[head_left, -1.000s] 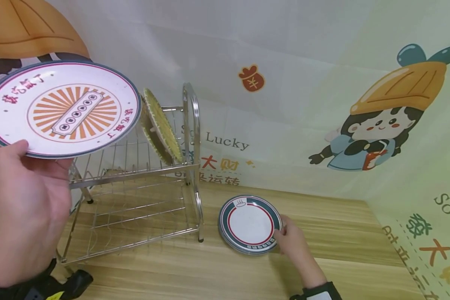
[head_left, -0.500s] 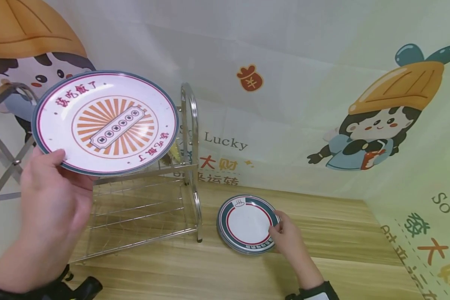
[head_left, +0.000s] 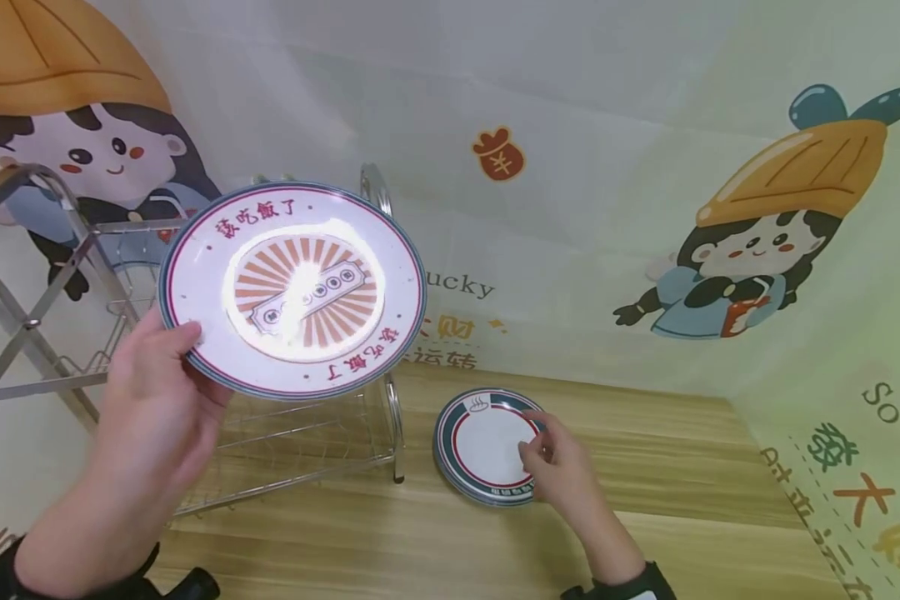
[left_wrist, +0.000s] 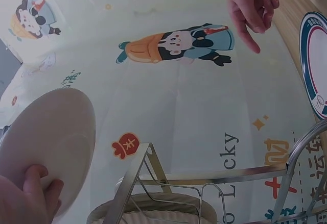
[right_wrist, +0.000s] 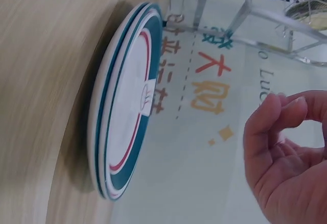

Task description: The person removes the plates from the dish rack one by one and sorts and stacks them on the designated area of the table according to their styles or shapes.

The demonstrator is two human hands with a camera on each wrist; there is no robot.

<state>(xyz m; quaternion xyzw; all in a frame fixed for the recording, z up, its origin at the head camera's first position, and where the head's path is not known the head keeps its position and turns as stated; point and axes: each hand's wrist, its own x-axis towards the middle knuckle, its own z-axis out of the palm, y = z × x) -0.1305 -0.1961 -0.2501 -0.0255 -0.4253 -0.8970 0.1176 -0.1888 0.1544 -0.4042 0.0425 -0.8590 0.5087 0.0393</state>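
So the left hand has the sunburst-print dinner plate pinched at its near-left rim, thumb on the printed face, other fingers bracing the back. The right hand's fingers are loosely bent with nothing in them, hovering just over the stack of green-banded plates, not touching.

That dinner plate looks stiff, and the big glare says glossy, so I'd guess slick. Can't tell ceramic from melamine, so I'd treat it as breakable. Probably not heavy, but wide for a one-sided grip; deeper finger support underneath would help.

Left forearm slants up from lower left, plate tilted toward the head, up in the air in front of the wire dish rack. Right forearm reaches in from below. The stack sits on the wood-grain tabletop beside the rack.
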